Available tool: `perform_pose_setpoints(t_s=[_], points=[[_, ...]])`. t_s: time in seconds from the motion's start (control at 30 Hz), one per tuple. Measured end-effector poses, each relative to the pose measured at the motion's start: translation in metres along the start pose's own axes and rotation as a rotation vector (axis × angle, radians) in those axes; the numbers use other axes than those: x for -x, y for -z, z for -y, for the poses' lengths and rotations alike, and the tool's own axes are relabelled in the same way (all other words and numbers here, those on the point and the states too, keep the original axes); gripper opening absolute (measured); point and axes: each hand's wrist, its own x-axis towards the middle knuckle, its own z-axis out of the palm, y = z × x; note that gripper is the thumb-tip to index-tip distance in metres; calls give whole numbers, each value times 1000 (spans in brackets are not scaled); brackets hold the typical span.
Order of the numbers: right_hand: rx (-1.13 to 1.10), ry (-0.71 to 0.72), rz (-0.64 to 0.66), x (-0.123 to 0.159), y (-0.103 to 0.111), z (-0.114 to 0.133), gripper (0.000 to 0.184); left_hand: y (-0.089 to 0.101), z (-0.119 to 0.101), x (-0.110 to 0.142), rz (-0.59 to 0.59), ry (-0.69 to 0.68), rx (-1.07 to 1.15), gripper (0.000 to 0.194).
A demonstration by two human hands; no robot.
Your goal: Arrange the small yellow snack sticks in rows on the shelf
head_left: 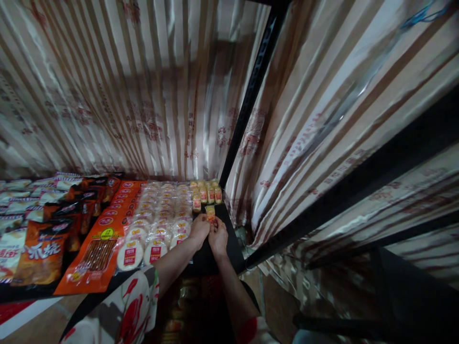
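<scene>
Between my fingertips is a small yellow snack packet (210,214) with a red label, held upright above the black shelf (229,243). My left hand (200,228) pinches it from the left, and my right hand (218,236) grips its lower right side. Just beyond, several matching yellow packets (210,193) stand in short rows at the shelf's far right corner. Left of my hands lie rows of round white rice crackers (155,251) in clear wrappers with red labels.
Farther left are orange snack strips (98,253), orange-and-black snack bags (46,253) and white bags (12,251). A black metal post (251,95) rises at the corner, before striped curtains (161,86). Below the shelf, more packets (174,326) show dimly.
</scene>
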Motion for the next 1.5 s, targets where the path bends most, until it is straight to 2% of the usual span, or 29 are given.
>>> perform_pose_setpoints(t_s=[0.37,0.8,1.13,1.5], points=[[5,47,-29,-14,-14,-5,41,-6,1,-19,33,-34,54,29],[-29,71,-63,-25,-28,-13,47,-7,1,-29,72,-55,90,31],[-76,94,-52,-33,-35,-11,44,-2,-11,-28,72,-43,63,29],[-18,130,-37,-37,-37,-2,47,-3,-6,-39,60,-10,48,36]])
